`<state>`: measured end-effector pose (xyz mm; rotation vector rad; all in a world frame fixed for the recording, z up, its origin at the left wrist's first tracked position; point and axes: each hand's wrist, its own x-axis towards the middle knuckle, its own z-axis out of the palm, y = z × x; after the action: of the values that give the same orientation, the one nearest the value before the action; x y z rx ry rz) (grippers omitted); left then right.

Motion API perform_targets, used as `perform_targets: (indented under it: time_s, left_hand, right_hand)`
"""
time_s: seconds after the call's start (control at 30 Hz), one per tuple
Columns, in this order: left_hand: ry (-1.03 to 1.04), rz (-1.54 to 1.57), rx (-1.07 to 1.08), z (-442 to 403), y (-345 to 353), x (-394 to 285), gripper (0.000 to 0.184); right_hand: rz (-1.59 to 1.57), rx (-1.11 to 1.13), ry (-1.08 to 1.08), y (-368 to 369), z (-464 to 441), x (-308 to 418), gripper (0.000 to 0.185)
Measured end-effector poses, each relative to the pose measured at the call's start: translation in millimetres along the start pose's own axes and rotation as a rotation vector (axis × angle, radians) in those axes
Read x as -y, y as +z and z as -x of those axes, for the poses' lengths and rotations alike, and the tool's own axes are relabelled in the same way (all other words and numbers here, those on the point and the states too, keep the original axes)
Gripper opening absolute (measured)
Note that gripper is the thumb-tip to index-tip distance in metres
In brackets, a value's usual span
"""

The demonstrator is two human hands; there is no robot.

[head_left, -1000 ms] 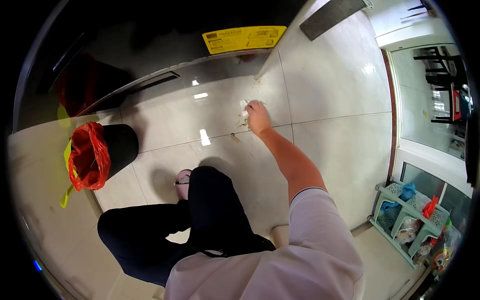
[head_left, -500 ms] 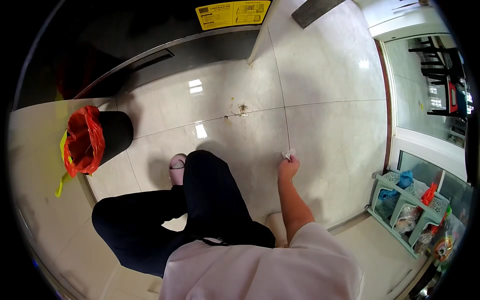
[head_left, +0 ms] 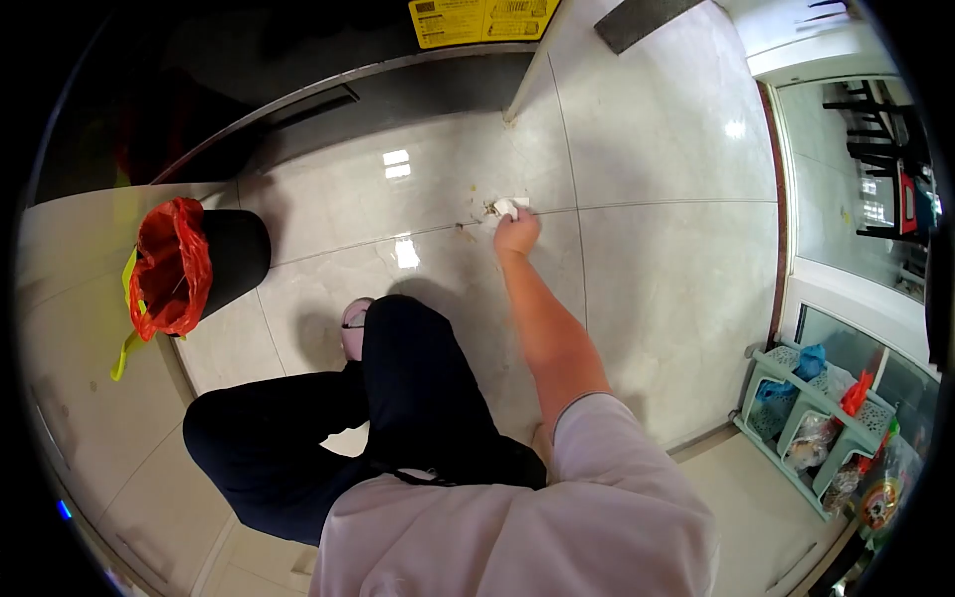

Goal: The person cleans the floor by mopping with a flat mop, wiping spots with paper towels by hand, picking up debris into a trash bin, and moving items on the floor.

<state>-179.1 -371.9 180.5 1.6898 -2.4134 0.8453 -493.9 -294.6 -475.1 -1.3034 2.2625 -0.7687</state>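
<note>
My right hand [head_left: 518, 233] is closed on a crumpled white tissue [head_left: 511, 207], held low at the tiled floor [head_left: 667, 289]. Right beside the tissue lies a small patch of dark and yellowish debris [head_left: 489, 209], partly covered by it. A brownish smear [head_left: 464, 229] and a few specks spread to the left of that patch along the tile joint. Whether the tissue presses on the floor or hovers just above, I cannot tell. My left hand is out of view.
A black bin [head_left: 237, 257] with a red bag liner [head_left: 171, 269] stands at the left. A dark cabinet [head_left: 418, 95] with a yellow label [head_left: 482, 22] runs along the top. At the right are a green plastic rack [head_left: 811, 418] holding bags and a glass door [head_left: 846, 179].
My right hand has moved forward and left with the tissue, from the bare tile to the debris. The view has shifted slightly.
</note>
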Motion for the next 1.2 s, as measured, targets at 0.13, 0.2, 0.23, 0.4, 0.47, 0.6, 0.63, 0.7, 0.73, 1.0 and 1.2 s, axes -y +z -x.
perform_targets:
  time_s: [0.13,0.2,0.23,0.4,0.47,0.6,0.63,0.7,0.73,1.0,1.2]
  left_hand:
    - [-0.02,0.019,-0.015,8.8,-1.0,1.5,0.043]
    - [-0.034,0.045,-0.026,20.7,-4.4,-1.1,0.043]
    - [-0.036,0.057,-0.022,28.3,-4.8,-2.8,0.043]
    - [-0.13,0.292,0.048,115.1,-6.7,-40.5,0.044]
    - [-0.312,0.382,0.522,192.0,-3.7,-61.0,0.044]
    - [-0.37,0.381,0.685,326.7,6.2,-80.6,0.053]
    - [-0.494,0.54,0.592,354.8,17.7,-83.2,0.053]
    - [-0.627,0.689,0.509,385.2,30.0,-88.9,0.055]
    - [-0.742,0.791,0.393,393.1,37.2,-90.5,0.057]
    - [-0.904,0.921,0.251,412.4,46.6,-82.4,0.063]
    - [-0.88,0.933,0.229,413.0,52.7,-74.9,0.062]
  right_hand:
    - [-0.052,-0.032,0.061,-51.1,20.1,-36.2,0.025]
    - [-0.01,-0.022,0.05,-65.7,50.7,-60.0,0.032]
    - [0.024,0.001,0.05,-73.2,70.0,-70.5,0.039]
    - [0.042,0.097,-0.179,-85.8,101.8,-76.0,0.056]
    - [0.043,0.19,-0.168,-86.1,104.7,-77.8,0.058]
    - [0.087,0.332,-0.282,-70.2,114.9,-48.3,0.056]
    - [0.056,0.35,-0.32,-58.2,110.7,-39.9,0.055]
    - [0.049,0.358,-0.299,-45.7,104.4,-13.0,0.052]
    - [0.042,0.347,-0.275,-38.8,98.4,0.0,0.049]
    - [0.021,0.17,-0.345,-4.0,82.2,14.4,0.037]
    - [0.052,0.214,-0.533,-21.6,73.5,55.7,0.031]
